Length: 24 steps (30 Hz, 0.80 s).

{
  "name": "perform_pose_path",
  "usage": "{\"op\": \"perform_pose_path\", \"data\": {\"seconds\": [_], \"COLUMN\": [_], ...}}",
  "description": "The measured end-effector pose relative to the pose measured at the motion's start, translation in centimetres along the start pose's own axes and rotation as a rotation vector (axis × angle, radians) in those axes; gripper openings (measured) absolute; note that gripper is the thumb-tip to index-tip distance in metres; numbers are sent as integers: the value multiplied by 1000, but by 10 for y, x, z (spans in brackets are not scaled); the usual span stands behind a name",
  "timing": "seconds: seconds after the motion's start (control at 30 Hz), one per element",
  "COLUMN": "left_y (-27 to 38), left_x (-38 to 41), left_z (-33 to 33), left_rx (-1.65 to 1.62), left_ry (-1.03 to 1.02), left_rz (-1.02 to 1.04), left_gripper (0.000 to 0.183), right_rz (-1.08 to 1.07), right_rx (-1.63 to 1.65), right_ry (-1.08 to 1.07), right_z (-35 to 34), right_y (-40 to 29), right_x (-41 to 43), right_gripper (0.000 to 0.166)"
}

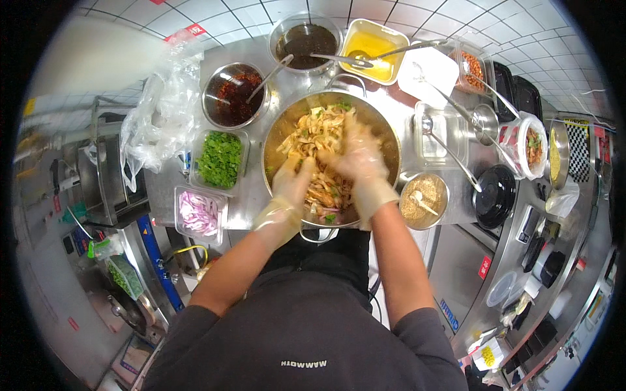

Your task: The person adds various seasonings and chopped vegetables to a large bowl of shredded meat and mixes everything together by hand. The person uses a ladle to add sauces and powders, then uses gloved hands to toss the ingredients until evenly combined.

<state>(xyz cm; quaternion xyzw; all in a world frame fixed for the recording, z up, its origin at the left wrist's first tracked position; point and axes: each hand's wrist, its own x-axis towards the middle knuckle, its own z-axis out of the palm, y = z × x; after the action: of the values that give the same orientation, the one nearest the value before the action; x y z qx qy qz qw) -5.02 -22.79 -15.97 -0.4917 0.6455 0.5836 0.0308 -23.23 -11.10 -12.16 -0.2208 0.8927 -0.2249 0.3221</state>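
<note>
A wide steel pot (394, 146) with loop handles stands before me on the counter. It contains pale flat strips mixed with meat-like pieces (325, 134), green leaf bits and purple onion. My left hand (293, 178), in a clear plastic glove, reaches into the pot with its fingers against the food. Opposite it, my right hand (364, 154), gloved the same way, is also inside, beside the heaped strips. Motion blurs both hands, and food hides some fingertips, so their grip is unclear.
Chopped green herbs (219, 159), sliced purple onion (199, 212) and chili oil (234, 95) stand left. Behind are a bowl of dark liquid (308, 46) and yellow liquid (368, 44). Right are ground topping (423, 200), peanuts (471, 68), a ladle (452, 151) and black bowls (495, 195).
</note>
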Motion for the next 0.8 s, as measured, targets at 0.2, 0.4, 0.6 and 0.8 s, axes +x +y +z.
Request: {"op": "perform_pose_path", "data": {"seconds": [0.2,0.4,0.6,0.8], "left_y": [26,47,55,66], "left_x": [6,3,40,41], "left_z": [-7,31,-10,1], "left_rx": [-137,148,293,-202], "left_ry": [-43,-114,101,-245], "left_rz": [383,390,613,305], "left_gripper": [49,54,61,70], "right_rz": [126,120,121,244], "right_rx": [238,122,145,534], "right_ry": [15,146,151,145], "right_z": [1,59,-16,4], "right_y": [-7,5,-7,-2], "right_x": [-51,-61,-40,-34], "right_gripper": [140,130,111,129]}}
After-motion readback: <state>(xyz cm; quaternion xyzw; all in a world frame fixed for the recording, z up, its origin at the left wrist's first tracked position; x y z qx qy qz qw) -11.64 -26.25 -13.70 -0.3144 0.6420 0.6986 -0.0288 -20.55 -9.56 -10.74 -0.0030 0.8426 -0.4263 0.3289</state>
